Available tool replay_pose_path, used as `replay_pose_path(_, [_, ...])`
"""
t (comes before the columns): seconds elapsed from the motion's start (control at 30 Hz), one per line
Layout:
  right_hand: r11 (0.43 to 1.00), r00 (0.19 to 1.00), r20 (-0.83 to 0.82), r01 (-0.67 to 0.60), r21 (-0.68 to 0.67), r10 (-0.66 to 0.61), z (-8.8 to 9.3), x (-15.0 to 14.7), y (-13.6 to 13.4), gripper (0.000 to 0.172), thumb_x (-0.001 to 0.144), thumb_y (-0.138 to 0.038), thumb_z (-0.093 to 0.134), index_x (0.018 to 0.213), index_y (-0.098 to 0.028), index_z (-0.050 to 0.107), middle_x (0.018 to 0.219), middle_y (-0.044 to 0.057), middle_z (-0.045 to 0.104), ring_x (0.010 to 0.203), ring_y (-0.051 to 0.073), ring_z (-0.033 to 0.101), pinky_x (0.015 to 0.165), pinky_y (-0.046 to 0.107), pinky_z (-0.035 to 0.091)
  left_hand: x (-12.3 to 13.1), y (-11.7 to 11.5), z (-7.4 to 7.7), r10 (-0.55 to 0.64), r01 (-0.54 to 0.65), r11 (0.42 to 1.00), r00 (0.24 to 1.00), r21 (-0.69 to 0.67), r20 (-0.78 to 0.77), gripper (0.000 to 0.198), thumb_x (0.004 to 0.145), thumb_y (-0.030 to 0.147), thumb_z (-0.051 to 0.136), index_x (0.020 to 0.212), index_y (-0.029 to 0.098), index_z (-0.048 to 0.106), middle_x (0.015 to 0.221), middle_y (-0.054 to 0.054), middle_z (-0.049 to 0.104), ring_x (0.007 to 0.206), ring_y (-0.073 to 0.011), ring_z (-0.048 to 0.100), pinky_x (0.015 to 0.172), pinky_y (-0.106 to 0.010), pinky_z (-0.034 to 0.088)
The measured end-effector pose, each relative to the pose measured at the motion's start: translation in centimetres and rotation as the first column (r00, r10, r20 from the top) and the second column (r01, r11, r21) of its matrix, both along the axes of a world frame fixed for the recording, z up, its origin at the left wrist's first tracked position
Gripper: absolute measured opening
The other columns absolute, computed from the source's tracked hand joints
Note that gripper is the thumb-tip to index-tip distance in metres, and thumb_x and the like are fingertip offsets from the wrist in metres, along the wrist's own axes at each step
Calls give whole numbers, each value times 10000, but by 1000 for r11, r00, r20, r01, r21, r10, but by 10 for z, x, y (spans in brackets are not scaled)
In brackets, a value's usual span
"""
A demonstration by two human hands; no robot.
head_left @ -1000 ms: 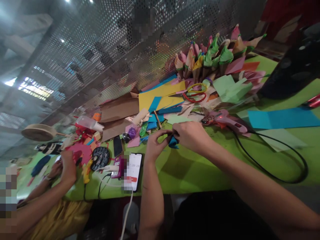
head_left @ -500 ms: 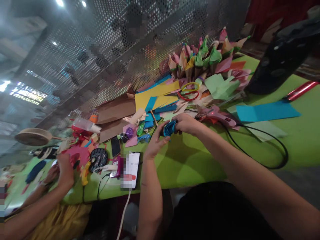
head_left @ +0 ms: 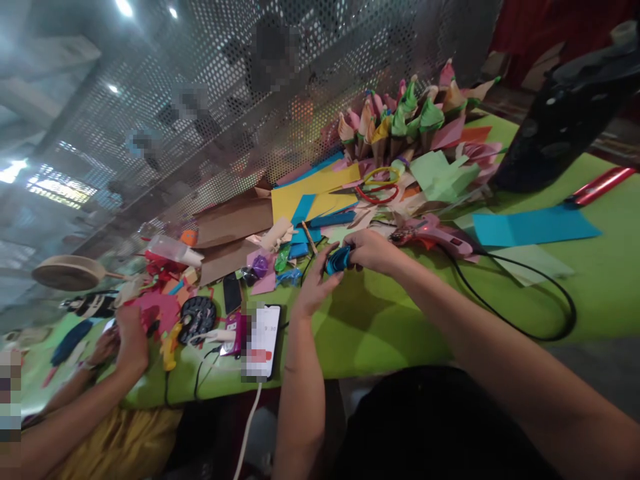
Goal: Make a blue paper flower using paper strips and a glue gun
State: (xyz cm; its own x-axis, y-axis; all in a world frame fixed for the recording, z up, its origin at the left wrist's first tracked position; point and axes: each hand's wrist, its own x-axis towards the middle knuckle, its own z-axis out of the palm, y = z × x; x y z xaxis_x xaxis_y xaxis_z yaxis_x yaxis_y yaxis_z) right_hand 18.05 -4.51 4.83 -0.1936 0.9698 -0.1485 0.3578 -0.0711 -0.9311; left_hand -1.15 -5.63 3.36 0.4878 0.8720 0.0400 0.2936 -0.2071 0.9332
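left grip (head_left: pixel 315 283) curled round one side of the blue roll (head_left: pixel 337 261), right grip (head_left: pixel 370 252) pinching the other; both bent in close, no slack visible.
roll sits between the two, seemingly held off the counter (head_left: pixel 390 333). since a second ago it's been turned: layered edges now show where fingers mostly covered it; last half second, barely any shift. likely means the piece is still being worked in the hands, not set down. exact right fingertip contact hidden. glue gun (head_left: pixel 445 237) lies just right of right grip, blue strip (head_left: pixel 535 228) farther right. phone (head_left: pixel 266 340) on the counter, left of left grip. paper cones (head_left: pixel 431 115) at back. co-worker's hand (head_left: pixel 131 333) well apart, far left.
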Motion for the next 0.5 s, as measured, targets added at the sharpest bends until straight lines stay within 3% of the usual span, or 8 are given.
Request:
replay_pose_path(0.07, [1000,1000,9,11,15,-12,0,0,0,123,628,-59,600,664,-174,627,506,-39,572,490,124,580,490,211,420,-1,0,-3,43,-42,999,999,29,-33,543,815,424,722,1311,239,602,1391,-96,614,1325,-308,531,1175,-467,365])
replay_pose_path(0.17, [998,993,-112,49,25,-46,-1,-2,-2,179,631,-70,606,772,-176,637,556,-46,586,491,113,566,489,205,432,-1,-1,-8,146,-144,987,989,72,-21,457,802,400,735,1215,247,615,1274,-82,632,1249,-295,543,1134,-460,384])
replay_pose_path(0.33, [978,947,-321,37,204,31,7,-8,-18,186,770,-257,646,939,-181,628,622,-42,595,562,133,567,539,234,454,-3,-3,-19,207,-228,968,962,109,177,467,809,465,725,1207,275,572,1213,-52,593,1159,-258,550,1038,-405,445])
replay_pose_path(0.5, [875,982,-139,-46,481,128,25,-12,-44,148,895,-316,598,911,-183,661,796,24,700,682,146,606,626,253,436,-5,-2,-26,205,-254,961,916,105,344,480,798,513,728,1182,266,580,1140,-35,572,1040,-225,552,945,-363,472])
